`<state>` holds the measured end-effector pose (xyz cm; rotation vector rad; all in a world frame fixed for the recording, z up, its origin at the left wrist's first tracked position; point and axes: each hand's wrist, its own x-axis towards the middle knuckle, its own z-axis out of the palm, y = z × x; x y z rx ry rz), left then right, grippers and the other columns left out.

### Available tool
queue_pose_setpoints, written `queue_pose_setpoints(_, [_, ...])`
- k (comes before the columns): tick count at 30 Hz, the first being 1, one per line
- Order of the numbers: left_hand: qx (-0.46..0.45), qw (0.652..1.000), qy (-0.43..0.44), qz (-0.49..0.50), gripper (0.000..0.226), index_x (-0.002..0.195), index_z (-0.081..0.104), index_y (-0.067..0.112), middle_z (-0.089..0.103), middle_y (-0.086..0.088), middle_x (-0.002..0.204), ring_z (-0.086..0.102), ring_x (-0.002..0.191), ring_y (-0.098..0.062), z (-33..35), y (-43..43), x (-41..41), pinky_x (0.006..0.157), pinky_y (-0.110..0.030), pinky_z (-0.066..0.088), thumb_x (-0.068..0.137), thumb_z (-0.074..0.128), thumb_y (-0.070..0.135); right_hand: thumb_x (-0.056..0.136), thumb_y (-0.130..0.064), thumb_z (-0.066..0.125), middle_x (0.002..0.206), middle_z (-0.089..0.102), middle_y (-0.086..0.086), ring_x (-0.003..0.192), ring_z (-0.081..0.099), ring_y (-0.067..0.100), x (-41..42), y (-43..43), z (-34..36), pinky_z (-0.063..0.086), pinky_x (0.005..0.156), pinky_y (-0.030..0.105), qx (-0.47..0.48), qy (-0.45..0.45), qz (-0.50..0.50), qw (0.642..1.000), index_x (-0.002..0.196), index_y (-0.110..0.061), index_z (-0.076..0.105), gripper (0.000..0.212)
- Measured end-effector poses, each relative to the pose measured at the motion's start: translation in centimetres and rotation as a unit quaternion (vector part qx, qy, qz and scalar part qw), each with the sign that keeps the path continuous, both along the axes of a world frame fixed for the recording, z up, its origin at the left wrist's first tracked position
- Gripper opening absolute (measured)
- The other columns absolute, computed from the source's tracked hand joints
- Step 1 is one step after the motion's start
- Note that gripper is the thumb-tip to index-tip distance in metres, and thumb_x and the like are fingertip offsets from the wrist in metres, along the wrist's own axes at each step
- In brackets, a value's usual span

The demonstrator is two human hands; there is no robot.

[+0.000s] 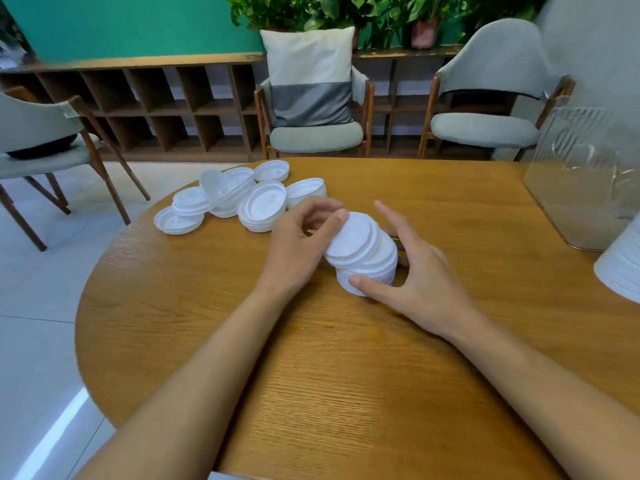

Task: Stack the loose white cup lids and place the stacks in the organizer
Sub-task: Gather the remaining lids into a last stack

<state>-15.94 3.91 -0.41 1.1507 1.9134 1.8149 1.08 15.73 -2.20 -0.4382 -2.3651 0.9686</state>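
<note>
The clear organizer (571,188) at the far right of the counter (311,375) is tough to read. It's see-through, a bit blurry and clipped by the frame edge, so whatever's inside can't be made out. Just in front of it a ribbed white thing (623,268) pokes in from the right edge. Most of it is out of frame, so no telling what it is.

The stack of lids (363,251) sits mid-counter between both hands, leaning over, with the top few lids slid off-centre toward the left. Its far side is hidden behind the right hand's fingers.

The left hand (301,237) is curled in fairly tight. Its thumb is on the rim of the top lid and its fingers are tucked around the upper edge, though the fingertips are mostly hidden. The right hand (422,275) is spread wider: its thumb presses the bottom lids and its index finger sticks out straight behind the stack, so it's cupping the stack from the side.

The loose lids (242,199) lie in a messy pile toward the far left of the counter, well apart from the organizer. Some are overlapping and some are flipped upside down.
</note>
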Motion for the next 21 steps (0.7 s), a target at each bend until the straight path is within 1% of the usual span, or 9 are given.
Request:
queue_pose_setpoints(1, [0.002, 1.000, 0.001, 0.001, 0.013, 0.104, 0.073, 0.015, 0.075, 0.002, 0.085, 0.066, 0.080, -0.009, -0.1, 0.1, 0.1, 0.074, -0.027, 0.049, 0.097, 0.075, 0.026, 0.079, -0.050, 0.087, 0.136, 0.052, -0.033, 0.126, 0.048, -0.014, 0.0, -0.1, 0.1, 0.041, 0.101, 0.009, 0.002, 0.000, 0.003, 1.000, 0.157, -0.052, 0.029, 0.097])
queue_pose_setpoints(3, [-0.008, 1.000, 0.028, 0.006, 0.018, 0.093, 0.070, 0.014, 0.070, 0.005, 0.076, 0.061, 0.072, -0.005, -0.2, 0.3, 0.3, 0.070, -0.022, 0.045, 0.096, 0.077, 0.030, 0.080, -0.049, 0.086, 0.141, 0.053, -0.028, 0.130, 0.049, -0.010, -0.2, -0.2, 0.0, 0.044, 0.106, 0.018, 0.018, 0.004, 0.007, 1.000, 0.156, -0.046, 0.036, 0.091])
queue_pose_setpoints(5, [-0.019, 0.998, 0.065, 0.008, 0.022, 0.089, 0.073, 0.017, 0.072, 0.009, 0.079, 0.062, 0.076, -0.003, -0.2, 0.1, 0.3, 0.072, -0.022, 0.044, 0.097, 0.074, 0.037, 0.080, -0.051, 0.086, 0.142, 0.055, -0.022, 0.130, 0.052, -0.002, -0.3, -0.2, -0.2, 0.049, 0.107, 0.031, 0.023, 0.006, 0.007, 1.000, 0.154, -0.043, 0.042, 0.086])
queue_pose_setpoints(6, [-0.024, 0.997, 0.079, 0.007, 0.024, 0.089, 0.075, 0.019, 0.073, 0.010, 0.083, 0.064, 0.080, -0.002, -0.1, 0.0, 0.3, 0.073, -0.022, 0.044, 0.096, 0.073, 0.042, 0.080, -0.052, 0.085, 0.140, 0.057, -0.021, 0.129, 0.054, 0.001, -0.4, -0.1, -0.3, 0.050, 0.105, 0.034, 0.021, 0.004, 0.005, 1.000, 0.153, -0.042, 0.044, 0.085])
queue_pose_setpoints(8, [-0.044, 0.993, 0.110, 0.001, 0.029, 0.093, 0.076, 0.027, 0.074, 0.012, 0.095, 0.066, 0.091, -0.008, -0.1, -0.5, 0.5, 0.076, -0.023, 0.049, 0.087, 0.077, 0.055, 0.079, -0.053, 0.085, 0.138, 0.057, -0.020, 0.127, 0.055, 0.001, -0.4, -0.1, -0.4, 0.051, 0.104, 0.034, 0.018, 0.002, 0.000, 1.000, 0.153, -0.041, 0.045, 0.085])
queue_pose_setpoints(10, [-0.060, 0.988, 0.145, -0.009, 0.037, 0.101, 0.075, 0.032, 0.073, 0.013, 0.104, 0.065, 0.096, -0.014, -0.2, -0.8, 0.8, 0.078, -0.024, 0.052, 0.076, 0.082, 0.060, 0.078, -0.053, 0.086, 0.139, 0.056, -0.022, 0.128, 0.053, -0.001, -0.3, 0.0, -0.4, 0.050, 0.105, 0.032, 0.016, 0.002, -0.004, 1.000, 0.153, -0.040, 0.044, 0.087])
queue_pose_setpoints(13, [-0.047, 0.988, 0.147, -0.031, 0.048, 0.118, 0.072, 0.029, 0.072, 0.012, 0.114, 0.067, 0.107, -0.013, -0.1, -1.1, 0.9, 0.090, -0.030, 0.056, 0.076, 0.090, 0.046, 0.077, -0.051, 0.086, 0.142, 0.055, -0.024, 0.130, 0.050, -0.006, -0.2, 0.1, -0.3, 0.049, 0.107, 0.030, 0.013, 0.004, -0.006, 1.000, 0.155, -0.040, 0.042, 0.090])
queue_pose_setpoints(17, [-0.037, 0.988, 0.126, -0.083, 0.063, 0.135, 0.064, 0.024, 0.070, 0.010, 0.129, 0.063, 0.127, -0.009, 0.3, -1.7, 0.6, 0.110, -0.037, 0.051, 0.079, 0.092, 0.020, 0.076, -0.057, 0.085, 0.145, 0.053, -0.025, 0.133, 0.048, -0.008, -0.2, 0.1, -0.2, 0.047, 0.109, 0.030, -0.005, 0.003, -0.001, 1.000, 0.158, -0.043, 0.036, 0.097])
queue_pose_setpoints(21, [-0.055, 0.984, 0.126, -0.117, 0.070, 0.139, 0.060, 0.023, 0.067, 0.008, 0.134, 0.061, 0.131, -0.010, 0.2, -1.8, 0.8, 0.114, -0.041, 0.048, 0.077, 0.091, 0.010, 0.078, -0.054, 0.083, 0.150, 0.051, -0.022, 0.138, 0.048, -0.002, -0.1, 0.3, -0.3, 0.048, 0.112, 0.039, -0.013, 0.011, 0.011, 1.000, 0.159, -0.041, 0.035, 0.096])
